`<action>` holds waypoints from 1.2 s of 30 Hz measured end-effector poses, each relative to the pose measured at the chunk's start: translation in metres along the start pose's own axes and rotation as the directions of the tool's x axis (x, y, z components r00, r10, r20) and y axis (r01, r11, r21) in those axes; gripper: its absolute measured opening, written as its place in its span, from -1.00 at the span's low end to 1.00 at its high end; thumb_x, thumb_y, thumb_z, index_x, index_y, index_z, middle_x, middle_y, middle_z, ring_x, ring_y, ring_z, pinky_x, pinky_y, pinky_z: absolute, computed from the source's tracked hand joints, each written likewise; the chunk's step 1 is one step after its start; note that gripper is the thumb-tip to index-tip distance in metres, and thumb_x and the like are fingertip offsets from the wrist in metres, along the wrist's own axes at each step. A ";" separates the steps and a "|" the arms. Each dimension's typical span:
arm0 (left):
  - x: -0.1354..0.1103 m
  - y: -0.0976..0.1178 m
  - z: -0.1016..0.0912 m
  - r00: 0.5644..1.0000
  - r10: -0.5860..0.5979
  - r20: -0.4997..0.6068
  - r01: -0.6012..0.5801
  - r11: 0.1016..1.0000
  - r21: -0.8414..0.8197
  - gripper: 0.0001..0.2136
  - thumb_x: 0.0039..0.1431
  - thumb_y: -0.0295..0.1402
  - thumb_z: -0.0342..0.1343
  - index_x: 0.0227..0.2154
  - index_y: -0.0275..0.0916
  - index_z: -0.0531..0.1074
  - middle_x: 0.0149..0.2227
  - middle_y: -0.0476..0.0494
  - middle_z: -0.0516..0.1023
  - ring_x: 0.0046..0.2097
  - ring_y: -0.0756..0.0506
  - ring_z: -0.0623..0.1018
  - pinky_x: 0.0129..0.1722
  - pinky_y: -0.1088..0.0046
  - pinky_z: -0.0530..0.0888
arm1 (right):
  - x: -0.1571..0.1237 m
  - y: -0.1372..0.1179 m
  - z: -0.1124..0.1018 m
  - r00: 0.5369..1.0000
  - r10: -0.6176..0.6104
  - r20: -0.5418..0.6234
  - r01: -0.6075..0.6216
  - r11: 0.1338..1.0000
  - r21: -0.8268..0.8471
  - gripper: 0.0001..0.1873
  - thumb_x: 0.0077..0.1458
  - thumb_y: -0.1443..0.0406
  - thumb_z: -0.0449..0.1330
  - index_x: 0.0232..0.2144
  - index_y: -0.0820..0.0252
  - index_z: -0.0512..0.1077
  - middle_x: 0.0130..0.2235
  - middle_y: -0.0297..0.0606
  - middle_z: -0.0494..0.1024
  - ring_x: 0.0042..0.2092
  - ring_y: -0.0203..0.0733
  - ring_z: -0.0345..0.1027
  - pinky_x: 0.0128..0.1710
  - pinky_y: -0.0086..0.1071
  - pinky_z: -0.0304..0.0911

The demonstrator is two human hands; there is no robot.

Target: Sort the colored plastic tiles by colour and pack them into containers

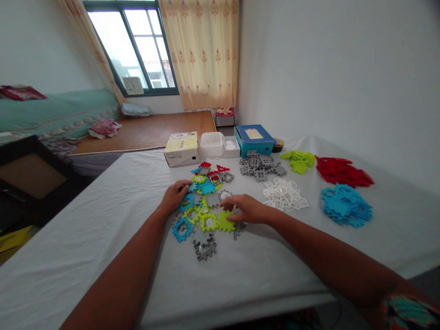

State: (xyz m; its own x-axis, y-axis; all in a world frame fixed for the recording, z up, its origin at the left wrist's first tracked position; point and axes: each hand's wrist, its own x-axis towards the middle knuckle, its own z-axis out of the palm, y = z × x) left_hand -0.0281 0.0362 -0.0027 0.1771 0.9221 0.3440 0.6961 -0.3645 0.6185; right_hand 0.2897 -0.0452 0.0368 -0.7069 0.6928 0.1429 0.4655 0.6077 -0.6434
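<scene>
A flat cluster of joined plastic interlocking tiles [202,206] in blue, lime, grey and red lies on the white table [103,229]. My left hand [175,195] rests on the cluster's left edge, fingers curled over a blue tile. My right hand [245,209] lies palm down at the cluster's right side, fingers pressing on a lime tile [225,221]. A grey tile [205,247] sits at the cluster's near end.
Sorted piles lie to the right: grey tiles [261,166], white tiles [284,194], lime tiles [299,160], red tiles [342,171], blue tiles [345,206]. A cream box [181,149], white tray [212,144] and blue box [254,139] stand at the table's far edge. A bed [51,114] is at left.
</scene>
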 end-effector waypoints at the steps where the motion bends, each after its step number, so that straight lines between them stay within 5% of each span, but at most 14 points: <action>1: 0.000 0.000 0.000 1.000 0.000 -0.001 0.000 1.000 0.000 -0.65 0.12 -0.18 -0.03 -0.16 -0.21 0.53 -0.08 -0.17 0.59 -0.03 -0.17 0.54 0.08 0.21 0.42 | 0.001 0.002 -0.001 1.000 0.014 0.003 -0.015 0.995 0.095 -0.55 -0.02 0.33 0.31 -0.02 0.18 0.44 -0.20 -0.23 0.58 -0.24 -0.26 0.44 -0.20 -0.38 0.33; 5: 0.000 0.001 -0.001 1.000 0.004 -0.009 -0.004 1.000 -0.004 -0.66 0.12 -0.17 -0.02 -0.17 -0.19 0.53 -0.09 -0.15 0.59 -0.03 -0.17 0.54 0.09 0.21 0.42 | 0.003 0.004 -0.010 0.996 0.064 -0.062 -0.041 0.946 0.322 -0.65 0.00 0.26 0.31 -0.12 0.23 0.48 -0.29 -0.27 0.56 -0.32 -0.31 0.43 -0.34 -0.45 0.33; 9: -0.001 0.002 -0.001 1.000 0.002 -0.004 -0.002 1.000 -0.003 -0.66 0.12 -0.17 -0.03 -0.17 -0.20 0.53 -0.08 -0.15 0.59 -0.03 -0.17 0.54 0.09 0.21 0.42 | 0.002 0.005 -0.021 0.965 0.013 -0.263 0.041 0.979 0.200 -0.79 0.03 0.27 0.29 -0.24 0.21 0.52 -0.28 -0.26 0.57 -0.26 -0.28 0.44 -0.29 -0.42 0.32; 17: 0.000 0.004 -0.001 1.000 -0.016 0.004 0.016 1.000 0.001 -0.65 0.12 -0.16 -0.03 -0.17 -0.19 0.54 -0.08 -0.14 0.59 -0.03 -0.16 0.54 0.08 0.23 0.43 | -0.002 0.025 -0.027 0.983 0.050 -0.175 -0.046 0.999 0.027 -0.75 0.09 0.22 0.27 -0.19 0.20 0.54 -0.19 -0.20 0.59 -0.21 -0.22 0.45 -0.26 -0.39 0.33; 22: -0.001 0.006 -0.002 1.000 0.002 0.002 -0.002 1.000 0.009 -0.64 0.13 -0.16 -0.04 -0.16 -0.21 0.54 -0.09 -0.15 0.58 -0.04 -0.17 0.54 0.08 0.23 0.42 | -0.008 0.026 -0.032 0.994 -0.056 0.090 0.066 0.991 -0.117 -0.42 -0.13 0.13 0.43 -0.02 0.15 0.49 -0.08 -0.16 0.56 -0.08 -0.11 0.41 -0.06 -0.29 0.30; 27: -0.001 0.003 -0.002 1.000 0.012 0.014 -0.012 1.000 0.010 -0.63 0.14 -0.14 -0.04 -0.16 -0.22 0.53 -0.07 -0.18 0.58 -0.01 -0.18 0.53 0.10 0.21 0.40 | -0.010 0.024 -0.036 0.990 -0.061 0.124 0.079 0.987 -0.141 -0.45 -0.05 0.18 0.38 0.02 0.18 0.47 -0.05 -0.13 0.56 -0.06 -0.11 0.43 -0.04 -0.27 0.29; 33: 0.001 -0.005 -0.001 1.000 -0.003 0.025 0.003 1.000 0.012 -0.61 0.14 -0.10 -0.04 -0.13 -0.21 0.52 -0.05 -0.18 0.58 0.00 -0.19 0.53 0.10 0.20 0.41 | -0.008 0.025 -0.043 0.996 0.054 -0.075 -0.055 0.998 -0.018 -0.50 -0.04 0.11 0.35 -0.06 0.22 0.49 -0.13 -0.16 0.61 -0.19 -0.20 0.50 -0.14 -0.35 0.37; 36: 0.002 -0.006 -0.002 1.000 0.007 0.027 -0.008 1.000 0.028 -0.59 0.14 -0.08 -0.05 -0.14 -0.21 0.52 -0.06 -0.18 0.58 -0.01 -0.19 0.54 0.09 0.21 0.41 | -0.009 0.035 -0.063 0.943 0.137 -0.303 -0.143 0.990 0.001 -0.59 0.02 0.07 0.30 -0.15 0.21 0.51 -0.19 -0.19 0.63 -0.25 -0.22 0.52 -0.20 -0.36 0.38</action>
State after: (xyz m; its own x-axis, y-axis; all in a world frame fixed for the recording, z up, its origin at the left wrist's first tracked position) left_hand -0.0330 0.0400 -0.0042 0.2006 0.9228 0.3290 0.7137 -0.3677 0.5961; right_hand 0.3462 -0.0062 0.0607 -0.4414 0.8542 0.2747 0.5615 0.5017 -0.6580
